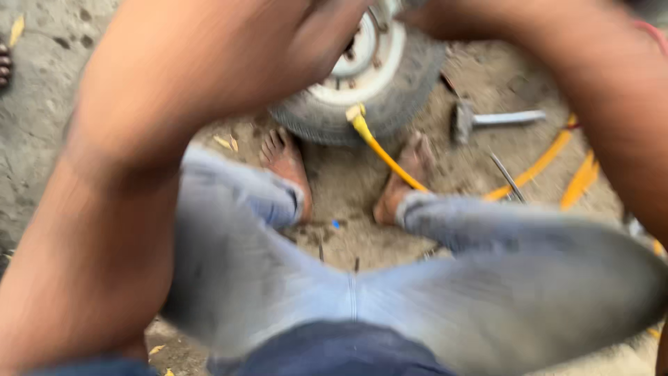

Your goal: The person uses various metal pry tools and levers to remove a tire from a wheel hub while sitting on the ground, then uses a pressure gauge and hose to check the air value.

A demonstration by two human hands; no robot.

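Blur hides much, so we cannot tell what grip our left hand (313,42) or right hand (445,17) has over the wheel (369,76), which lies on the sandy ground (42,104) before our feet; yellow hose (383,150) reaches its tyre, hammer (487,120) just beside.

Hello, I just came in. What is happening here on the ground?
A person sits on sandy ground with bare feet against a small wheel, a worn tyre on a white rim. The picture is blurred. The left hand reaches over the rim; the right hand is cut off by the top edge, so its grip cannot be told. A yellow hose runs from the tyre between the feet. A hammer lies in the sand to the right.
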